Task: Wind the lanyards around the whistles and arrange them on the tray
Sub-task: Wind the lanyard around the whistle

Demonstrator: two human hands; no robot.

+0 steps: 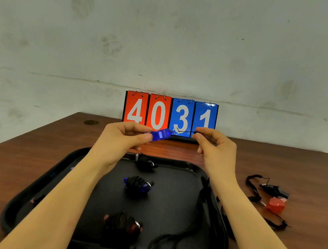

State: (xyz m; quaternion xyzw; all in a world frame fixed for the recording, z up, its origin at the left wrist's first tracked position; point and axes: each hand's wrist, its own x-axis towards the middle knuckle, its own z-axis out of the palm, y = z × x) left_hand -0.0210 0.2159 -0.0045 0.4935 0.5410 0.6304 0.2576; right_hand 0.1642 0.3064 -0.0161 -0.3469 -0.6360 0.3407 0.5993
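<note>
nearest the lens, loose black lanyard [174, 240] looped over the front rim of the black tray [174, 187], running up along its right side toward the raised right hand. on the tray, three wound whistles in a rough line front to back: red wound whistle [122, 225] closest, blue wound whistle [139, 184] in the middle, black wound whistle [145, 162] by the far rim, all apart from one another. above the far edge of the tray, left hand [124, 138] curled round one end of a blue whistle [161, 134], gripping it between thumb and fingers. right hand [215, 146] pinching the thin cord just past the metal ring [175, 130] at the whistle's other end, cord pulled nearly straight between the two. on the brown table [33, 150] right of the tray, unwound black whistle [274, 190] and red whistle [276, 204] touching, lanyards tangled beside them. behind the hands, against the wall, flip scoreboard [170, 115] reading 4 0 on red, 3 1 on blue.
</note>
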